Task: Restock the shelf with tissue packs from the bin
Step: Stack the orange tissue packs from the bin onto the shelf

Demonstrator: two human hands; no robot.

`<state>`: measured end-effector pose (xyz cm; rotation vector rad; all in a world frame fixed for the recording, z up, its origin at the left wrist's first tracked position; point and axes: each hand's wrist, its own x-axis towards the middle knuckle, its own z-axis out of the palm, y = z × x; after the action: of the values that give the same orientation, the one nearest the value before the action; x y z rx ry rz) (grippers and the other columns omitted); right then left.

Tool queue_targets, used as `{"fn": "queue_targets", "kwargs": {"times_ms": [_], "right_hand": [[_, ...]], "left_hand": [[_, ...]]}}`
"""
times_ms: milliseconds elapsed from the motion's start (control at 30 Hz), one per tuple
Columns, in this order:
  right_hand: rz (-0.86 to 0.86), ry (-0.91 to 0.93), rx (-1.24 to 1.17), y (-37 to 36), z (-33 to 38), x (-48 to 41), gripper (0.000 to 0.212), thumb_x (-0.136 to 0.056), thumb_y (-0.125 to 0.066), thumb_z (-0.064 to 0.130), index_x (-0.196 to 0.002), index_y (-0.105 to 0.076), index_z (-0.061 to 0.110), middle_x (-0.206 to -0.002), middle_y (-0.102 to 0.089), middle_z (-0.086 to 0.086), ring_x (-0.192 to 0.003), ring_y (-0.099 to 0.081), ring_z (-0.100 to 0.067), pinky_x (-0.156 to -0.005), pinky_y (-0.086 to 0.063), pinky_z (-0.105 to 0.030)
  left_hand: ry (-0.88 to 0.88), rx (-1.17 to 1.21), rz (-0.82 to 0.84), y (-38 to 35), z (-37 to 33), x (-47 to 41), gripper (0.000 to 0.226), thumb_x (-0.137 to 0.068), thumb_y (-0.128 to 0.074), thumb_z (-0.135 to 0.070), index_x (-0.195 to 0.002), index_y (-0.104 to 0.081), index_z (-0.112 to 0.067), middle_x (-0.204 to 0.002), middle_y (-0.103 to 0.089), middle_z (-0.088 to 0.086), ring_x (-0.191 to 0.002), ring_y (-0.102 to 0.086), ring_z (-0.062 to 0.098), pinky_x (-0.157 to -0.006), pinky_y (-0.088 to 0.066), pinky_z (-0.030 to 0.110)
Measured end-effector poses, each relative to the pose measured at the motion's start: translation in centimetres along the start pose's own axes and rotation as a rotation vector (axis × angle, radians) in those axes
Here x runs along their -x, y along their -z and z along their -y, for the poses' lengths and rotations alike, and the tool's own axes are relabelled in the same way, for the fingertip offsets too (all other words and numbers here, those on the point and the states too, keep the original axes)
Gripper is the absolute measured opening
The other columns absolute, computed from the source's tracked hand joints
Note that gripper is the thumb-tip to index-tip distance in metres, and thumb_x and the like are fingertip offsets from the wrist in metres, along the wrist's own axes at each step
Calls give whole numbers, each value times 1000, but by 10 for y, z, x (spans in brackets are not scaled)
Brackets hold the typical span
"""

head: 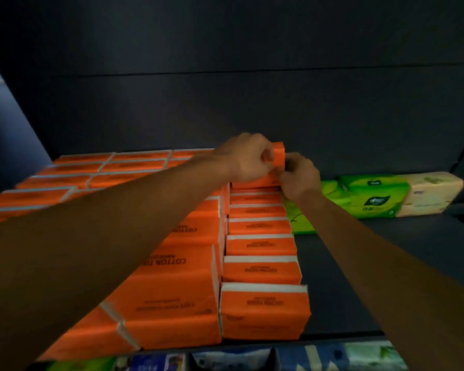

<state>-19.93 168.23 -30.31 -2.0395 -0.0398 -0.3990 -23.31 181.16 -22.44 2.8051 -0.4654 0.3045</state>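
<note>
Hands, left (248, 159) and right (299, 175), apparently grip orange pack (277, 153) above shelf (340, 285).

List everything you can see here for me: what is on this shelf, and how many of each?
orange tissue packs: too many to count, orange with white edges, in rows across the left and middle of the shelf
held orange pack: one, orange, raised at the back of the rightmost orange row
green tissue packs: at least two, green, lying right of the orange rows
cream tissue pack: one, pale cream, far right, next to the green ones
shelf: one, dark grey, bare at front right
lower-shelf packs: several, blue, white and green, bottom edge, blurred
left hand: one, grips the held orange pack from the left
right hand: one, pinches it from the right
</note>
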Motion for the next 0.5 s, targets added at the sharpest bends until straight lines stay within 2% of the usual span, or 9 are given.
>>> {"fn": "queue_targets", "kwargs": {"times_ms": [67, 167, 300, 500], "right_hand": [[4, 19, 104, -1, -4, -1, 26, -82, -67, 31, -104, -70, 17, -103, -71, -10, -103, -64, -28, -89, -51, -38], [-37, -17, 148, -4, -3, -1, 24, -87, -65, 27, -105, -66, 12, -108, -69, -11, -105, -62, -28, -81, -45, -30], [-105, -65, 57, -10, -1, 5, 20, -85, -66, 16, -100, -59, 5, -105, -67, -15, -102, -61, -31, -82, -41, -32], [-58, -80, -67, -1, -4, 15, 22, -86, -61, 8, -108, -57, 4, -97, -63, -6, -91, -57, -17, -69, -34, -15]], "left_hand": [[37, 23, 23, -4, 2, -4, 28, -83, -59, -25, -109, -67, -28, -118, -66, -1, -109, -61, 18, -97, -48, 33], [34, -12, 43, -7, 3, -8, 27, -82, -59, -23, -107, -70, -25, -115, -68, 1, -107, -62, 19, -95, -49, 32], [15, -98, 116, -11, 6, -7, 25, -83, -57, -25, -102, -72, -20, -110, -70, 4, -104, -64, 22, -91, -50, 33], [-15, -115, 174, -16, 7, -3, 27, -86, -55, -23, -107, -71, -19, -111, -70, 1, -104, -63, 20, -92, -49, 33]]}}
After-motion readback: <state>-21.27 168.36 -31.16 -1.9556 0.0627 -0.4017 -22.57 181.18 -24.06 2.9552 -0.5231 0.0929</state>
